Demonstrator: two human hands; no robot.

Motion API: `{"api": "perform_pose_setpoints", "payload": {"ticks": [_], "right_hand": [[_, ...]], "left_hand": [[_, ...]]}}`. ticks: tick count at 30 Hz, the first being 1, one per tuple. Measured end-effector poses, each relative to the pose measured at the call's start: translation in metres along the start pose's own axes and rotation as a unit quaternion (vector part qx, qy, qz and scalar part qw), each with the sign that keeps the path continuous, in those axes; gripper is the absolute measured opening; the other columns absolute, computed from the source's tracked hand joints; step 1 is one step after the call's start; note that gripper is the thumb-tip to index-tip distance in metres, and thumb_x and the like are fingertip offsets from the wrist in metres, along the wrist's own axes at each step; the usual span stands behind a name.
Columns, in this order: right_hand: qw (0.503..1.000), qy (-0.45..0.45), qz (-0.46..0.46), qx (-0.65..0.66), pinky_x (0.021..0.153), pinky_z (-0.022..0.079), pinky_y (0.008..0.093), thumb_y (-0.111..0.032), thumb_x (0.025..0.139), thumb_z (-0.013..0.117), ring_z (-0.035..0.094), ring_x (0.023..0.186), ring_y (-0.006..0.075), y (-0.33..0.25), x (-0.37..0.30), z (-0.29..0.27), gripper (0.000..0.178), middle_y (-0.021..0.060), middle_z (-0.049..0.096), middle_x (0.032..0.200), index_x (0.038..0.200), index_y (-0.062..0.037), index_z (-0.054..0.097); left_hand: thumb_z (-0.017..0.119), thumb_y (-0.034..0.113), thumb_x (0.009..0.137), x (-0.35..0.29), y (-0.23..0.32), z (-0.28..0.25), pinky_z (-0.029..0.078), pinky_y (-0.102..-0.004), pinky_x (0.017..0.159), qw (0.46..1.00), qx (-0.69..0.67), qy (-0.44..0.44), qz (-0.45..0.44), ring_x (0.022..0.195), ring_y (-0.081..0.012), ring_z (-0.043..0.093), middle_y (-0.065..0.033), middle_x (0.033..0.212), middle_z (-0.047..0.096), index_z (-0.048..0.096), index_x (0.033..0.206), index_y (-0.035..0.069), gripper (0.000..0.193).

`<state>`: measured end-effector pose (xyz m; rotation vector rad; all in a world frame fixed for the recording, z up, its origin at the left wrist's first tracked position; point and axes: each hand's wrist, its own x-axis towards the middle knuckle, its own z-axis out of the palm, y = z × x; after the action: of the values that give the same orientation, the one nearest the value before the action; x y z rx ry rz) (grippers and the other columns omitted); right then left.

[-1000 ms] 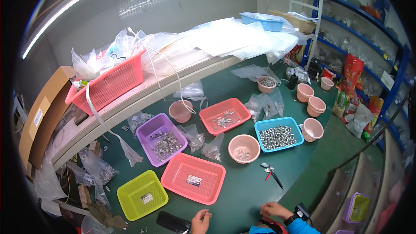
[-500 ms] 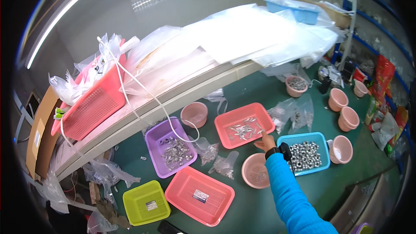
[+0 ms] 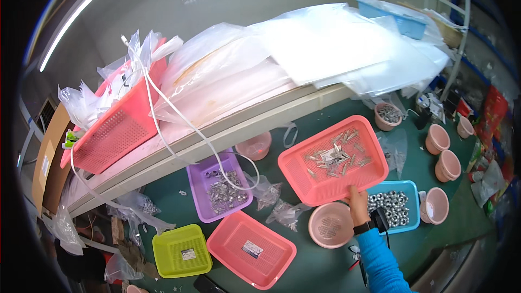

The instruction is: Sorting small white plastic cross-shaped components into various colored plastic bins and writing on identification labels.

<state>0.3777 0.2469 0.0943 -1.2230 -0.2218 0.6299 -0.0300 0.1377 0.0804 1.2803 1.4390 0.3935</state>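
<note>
My right hand, in a blue sleeve with a black band at the wrist, grips the near rim of a coral-pink tray. The tray is raised off the table and tilted, and several slim silver metal pieces lie spread inside it. Below the hand sits a round pink bowl with a slotted base. A light-blue tray of silver nut-like rings stands to the right, partly behind my wrist. My left hand is out of view.
A purple basket of metal rings, an olive-green tray and another pink tray stand left. Plastic bags of parts lie between. Pink pots line the right side. A raised shelf with a hanging white cable crosses behind.
The pink tray with the slim metal pieces has risen toward me and moved right, now gripped at its rim by my right hand. The view has shifted slightly.
</note>
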Motion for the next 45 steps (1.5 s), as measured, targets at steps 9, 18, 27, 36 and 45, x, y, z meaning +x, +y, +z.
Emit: {"api": "perform_pose_setpoints", "payload": {"ticks": [9, 18, 27, 36, 45], "right_hand": [[0.998, 0.016, 0.000, -0.054, 0.056, 0.052, 0.0300, -0.006, 0.076, 0.043, 0.058, 0.067, 0.0203, -0.063, -0.172, -0.020, 0.019, 0.0109, 0.055, 0.079, 0.090, 0.0054, 0.049], [0.973, -0.005, -0.069, -0.221, 0.060, 0.041, 0.0223, -0.010, 0.080, 0.050, 0.049, 0.069, 0.0084, 0.018, -0.313, -0.044, 0.015, 0.0025, 0.054, 0.077, 0.085, 0.0034, 0.053], [0.717, -0.112, -0.328, -0.605, 0.061, 0.042, 0.0332, -0.007, 0.072, 0.053, 0.054, 0.071, 0.0236, 0.070, -0.353, -0.070, 0.013, 0.0154, 0.056, 0.078, 0.082, 0.0013, 0.054], [0.826, -0.123, -0.275, -0.476, 0.068, 0.042, 0.0357, -0.012, 0.077, 0.050, 0.052, 0.079, 0.0215, 0.061, -0.336, -0.095, 0.018, 0.0113, 0.054, 0.087, 0.090, -0.0001, 0.052], [0.832, 0.136, -0.368, -0.392, 0.075, 0.041, 0.0335, -0.014, 0.080, 0.048, 0.049, 0.090, 0.0197, -0.001, -0.260, -0.100, 0.026, 0.0091, 0.049, 0.099, 0.102, -0.0003, 0.047]], "left_hand": [[0.029, 0.044, 0.084, 0.036, 0.038, 0.049, 0.036, -0.0370, 0.085, 0.884, -0.355, -0.297, -0.067, 0.102, -0.0291, 0.044, -0.0224, 0.109, 0.042, 0.019, 0.120, -0.001, 0.058], [0.029, 0.051, 0.081, 0.031, -0.016, 0.063, 0.029, -0.0517, 0.088, 0.767, -0.543, -0.251, -0.232, 0.110, -0.0343, 0.033, -0.0181, 0.124, 0.026, 0.019, 0.124, 0.011, 0.061], [0.040, 0.035, 0.081, 0.019, -0.043, 0.044, 0.041, -0.0372, 0.076, 0.789, -0.540, -0.186, -0.225, 0.088, -0.0192, 0.050, -0.0086, 0.094, 0.053, 0.048, 0.103, 0.007, 0.036], [0.042, 0.028, 0.080, 0.020, -0.070, 0.042, 0.040, -0.0312, 0.074, 0.867, -0.443, -0.169, -0.153, 0.083, -0.0160, 0.050, -0.0066, 0.091, 0.054, 0.049, 0.103, 0.005, 0.033], [0.043, 0.021, 0.080, 0.027, -0.070, 0.019, 0.040, -0.0258, 0.073, 0.954, -0.271, -0.117, -0.051, 0.079, -0.0131, 0.050, -0.0048, 0.089, 0.054, 0.050, 0.103, 0.003, 0.030]]}}
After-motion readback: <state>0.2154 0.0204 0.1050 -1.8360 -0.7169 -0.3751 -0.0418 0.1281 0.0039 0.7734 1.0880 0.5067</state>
